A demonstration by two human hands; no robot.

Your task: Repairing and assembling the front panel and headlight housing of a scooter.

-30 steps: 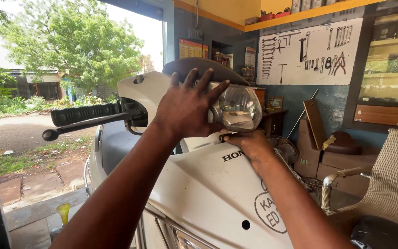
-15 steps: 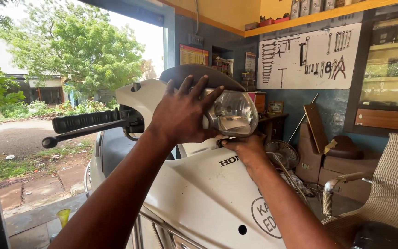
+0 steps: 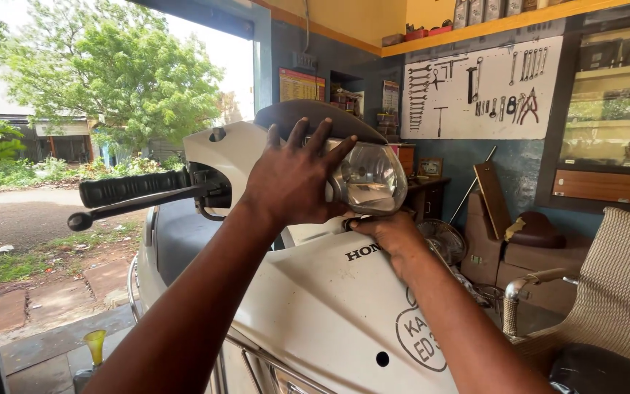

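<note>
clear domed headlight (image 3: pixel 370 177), seated in white scooter front cowl (image 3: pixel 315 292)

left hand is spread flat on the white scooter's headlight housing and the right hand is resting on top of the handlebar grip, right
Not quite. The left hand is spread on the headlight housing, but the right hand is tucked under the headlight, not on the handlebar grip. The head view shows this.

Two hands, left (image 3: pixel 289 179) and right (image 3: pixel 384 232), are on one white scooter (image 3: pixel 315 306) with one headlamp (image 3: pixel 370 177). One handlebar grip (image 3: pixel 134 187) and one brake lever (image 3: pixel 140 206) show. One tool board (image 3: pixel 479 91) hangs behind, near one fan (image 3: pixel 440 241).
</note>
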